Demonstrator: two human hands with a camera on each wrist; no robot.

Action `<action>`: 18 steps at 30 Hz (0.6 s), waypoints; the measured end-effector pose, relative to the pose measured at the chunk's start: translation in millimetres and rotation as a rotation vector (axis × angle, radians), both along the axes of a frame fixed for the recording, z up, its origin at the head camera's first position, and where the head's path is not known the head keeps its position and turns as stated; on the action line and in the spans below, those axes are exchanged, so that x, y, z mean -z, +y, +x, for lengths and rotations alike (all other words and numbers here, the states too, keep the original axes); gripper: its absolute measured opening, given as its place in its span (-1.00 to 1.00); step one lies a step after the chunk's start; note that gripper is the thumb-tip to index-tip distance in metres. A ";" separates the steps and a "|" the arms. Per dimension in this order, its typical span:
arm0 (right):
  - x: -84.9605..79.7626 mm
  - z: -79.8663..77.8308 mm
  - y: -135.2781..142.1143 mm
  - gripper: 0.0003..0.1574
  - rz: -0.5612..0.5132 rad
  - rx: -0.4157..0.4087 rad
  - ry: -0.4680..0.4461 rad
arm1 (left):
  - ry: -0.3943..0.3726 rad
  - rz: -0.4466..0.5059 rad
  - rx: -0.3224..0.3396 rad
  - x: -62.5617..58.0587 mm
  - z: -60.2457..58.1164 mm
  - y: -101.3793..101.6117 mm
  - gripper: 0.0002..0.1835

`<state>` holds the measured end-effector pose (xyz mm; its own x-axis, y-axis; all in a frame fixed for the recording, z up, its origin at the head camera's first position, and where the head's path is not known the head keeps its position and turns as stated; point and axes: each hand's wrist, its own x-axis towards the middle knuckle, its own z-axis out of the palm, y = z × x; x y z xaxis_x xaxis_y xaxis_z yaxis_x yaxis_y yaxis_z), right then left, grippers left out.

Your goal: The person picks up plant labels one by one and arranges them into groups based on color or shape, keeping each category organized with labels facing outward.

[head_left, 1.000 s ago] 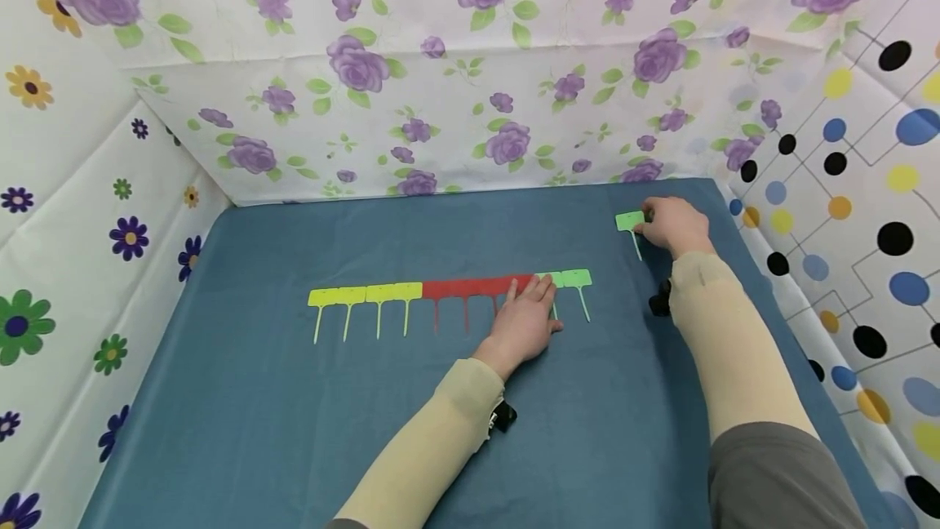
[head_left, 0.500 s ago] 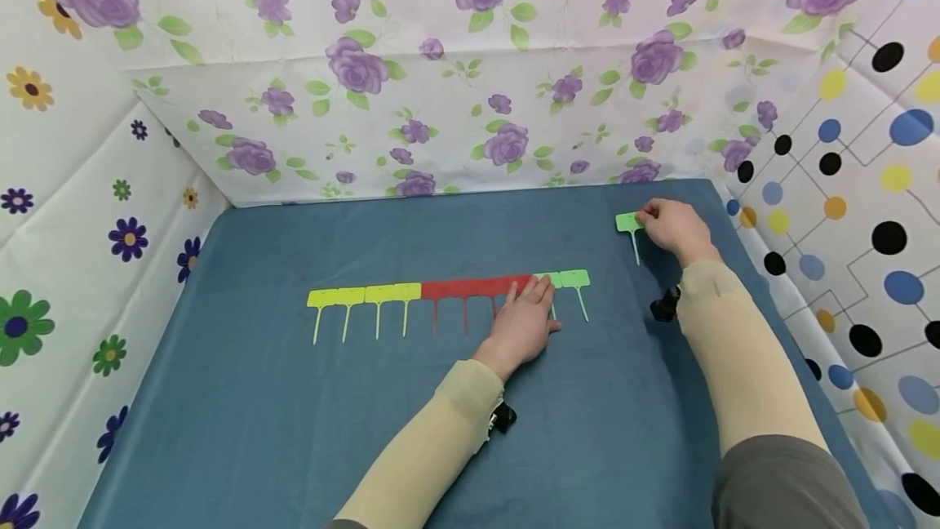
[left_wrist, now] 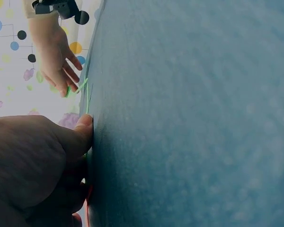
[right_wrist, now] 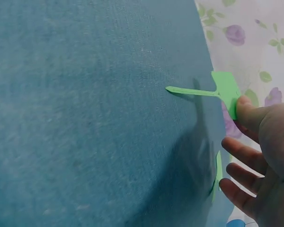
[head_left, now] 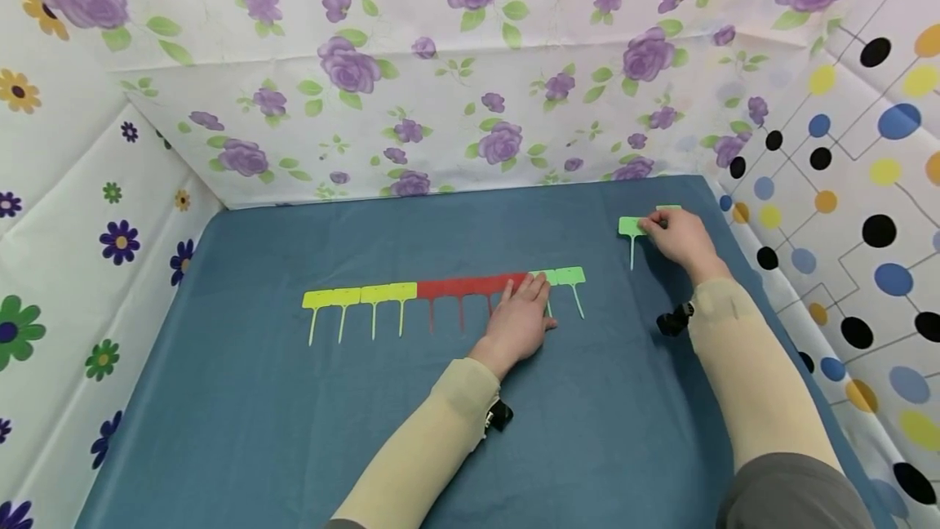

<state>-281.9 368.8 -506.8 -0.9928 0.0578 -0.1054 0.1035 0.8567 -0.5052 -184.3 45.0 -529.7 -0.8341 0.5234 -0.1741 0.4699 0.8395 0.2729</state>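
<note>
A row of T-shaped plant labels lies on the blue cloth: yellow labels (head_left: 360,295) at the left, red labels (head_left: 455,287) in the middle, green labels (head_left: 569,276) at the right. My left hand (head_left: 512,323) rests on the row where red meets green, its fingers extended and covering some labels. To the far right, my right hand (head_left: 681,237) pinches a single green plant label (right_wrist: 227,92) by a corner of its head, between thumb and index finger. In the right wrist view the other fingers are spread. Another green label (right_wrist: 218,171) lies behind that hand, mostly hidden in the head view.
The blue cloth (head_left: 257,431) covers the table. A rose-patterned sheet (head_left: 441,104) stands along the back. Flowered fabric (head_left: 66,268) borders the left side, and a dotted sheet (head_left: 844,227) the right. Each wrist carries a small black camera (head_left: 499,415).
My right hand has drawn slightly toward me with the pinched green label, whose stem now points more straight down. Another green label has come into sight behind it. My left hand stays on the row.
</note>
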 end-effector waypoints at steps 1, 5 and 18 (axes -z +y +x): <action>0.3 1.8 0.1 -0.44 -0.004 0.005 0.008 | 0.004 0.000 0.001 0.4 -0.3 0.1 -0.25; 0.9 8.2 -0.4 -0.41 -0.019 0.010 0.033 | 0.013 -0.007 -0.001 1.5 -1.2 0.3 -0.25; -3.5 29.7 -8.1 -0.22 -0.170 0.002 0.042 | 0.014 0.006 0.002 2.2 -0.7 0.2 -0.25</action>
